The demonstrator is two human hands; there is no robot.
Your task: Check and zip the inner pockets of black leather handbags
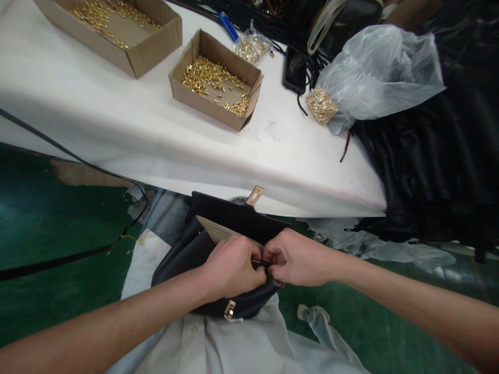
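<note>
A black handbag [177, 262] with a beige lining [218, 228] rests on my lap, its flap folded up against the table edge. On the flap sits a gold clasp plate [255, 195], and a gold turn lock [230, 309] is on the side facing me. My left hand [237, 265] is closed in a pinch at the bag's right end. Opposite it, my right hand [294, 257] pinches too, fingertips nearly meeting the left ones. Between them shows a small dark piece with a gold glint, mostly hidden by the fingers.
Two cardboard trays [210, 109] [136, 57] of small gold metal parts stand on the white table [128, 124]. Behind are a blue lighter-like object [228, 27], a bag of small parts [252, 47] and a phone [295, 70]. Black bags [424, 166] and a plastic bag [385, 72] lie right.
</note>
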